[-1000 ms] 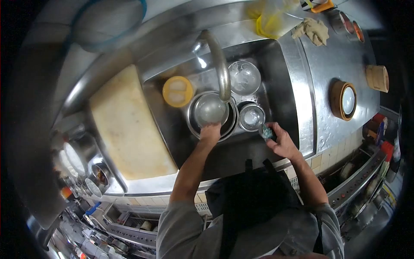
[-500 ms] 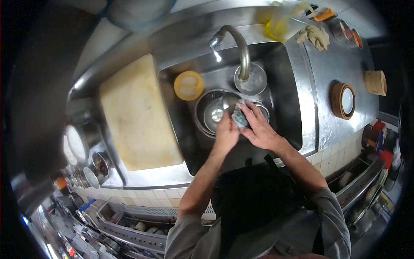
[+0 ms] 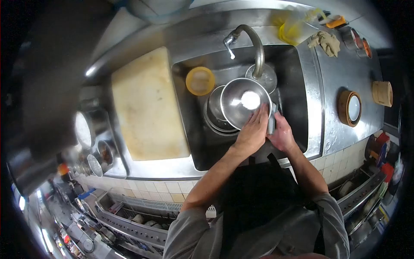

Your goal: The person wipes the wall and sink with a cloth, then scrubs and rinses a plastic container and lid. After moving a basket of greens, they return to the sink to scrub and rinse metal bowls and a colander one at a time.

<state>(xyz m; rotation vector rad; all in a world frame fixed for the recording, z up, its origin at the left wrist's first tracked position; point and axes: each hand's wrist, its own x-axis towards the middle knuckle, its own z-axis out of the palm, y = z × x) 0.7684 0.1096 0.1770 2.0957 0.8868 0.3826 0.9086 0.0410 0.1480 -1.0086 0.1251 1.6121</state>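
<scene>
A shiny metal bowl (image 3: 242, 102) is held tilted above the sink, its round face toward me. My left hand (image 3: 254, 133) grips its lower right edge, with the fingers lying along the metal. On the bowl's right side, my right hand (image 3: 282, 133) holds a blue-grey scrubbing pad (image 3: 271, 121) against the rim. Part of the pad is hidden by the hands. Beneath the bowl, more metal bowls (image 3: 210, 123) sit nested in the sink.
A yellow bowl (image 3: 200, 81) and a round metal dish (image 3: 268, 77) stand in the sink (image 3: 202, 149), under the faucet (image 3: 260, 52). A cutting board (image 3: 148, 108) lies left. On the right counter are a cloth (image 3: 326, 43) and bamboo steamers (image 3: 344, 108).
The metal bowl has turned to show its broad round face and now covers part of the nested bowls. My right hand has moved lower, to the bowl's right side. The whole view has shifted slightly.
</scene>
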